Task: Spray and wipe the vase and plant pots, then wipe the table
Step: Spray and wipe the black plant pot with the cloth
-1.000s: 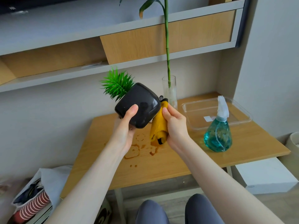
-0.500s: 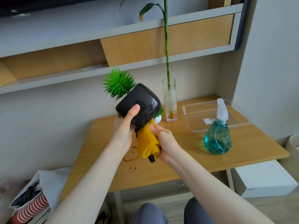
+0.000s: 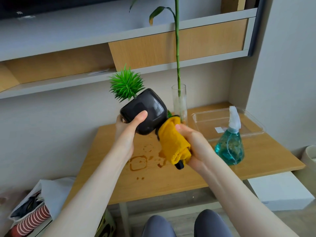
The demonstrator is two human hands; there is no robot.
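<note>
My left hand (image 3: pixel 127 132) grips a glossy black plant pot (image 3: pixel 147 110) with a spiky green plant, tilted on its side above the wooden table (image 3: pixel 256 159). My right hand (image 3: pixel 193 142) holds a bunched yellow cloth (image 3: pixel 172 142) pressed against the pot's lower right side. A tall glass vase (image 3: pixel 179 103) with a green stalk stands behind the pot. Most of a second small plant behind the pot is hidden. A teal spray bottle (image 3: pixel 230 147) stands on the table to the right.
Brown liquid stains (image 3: pixel 138 162) mark the table below the pot. A clear plastic tray (image 3: pixel 218 120) sits at the back right. Shelves run along the wall above. A bag with striped items (image 3: pixel 32 216) lies on the floor at left, a white box (image 3: pixel 280 190) at right.
My right hand moved the cloth from the pot's right side down under its base, then back up to the lower right side. The pot stayed tilted in my left hand.
</note>
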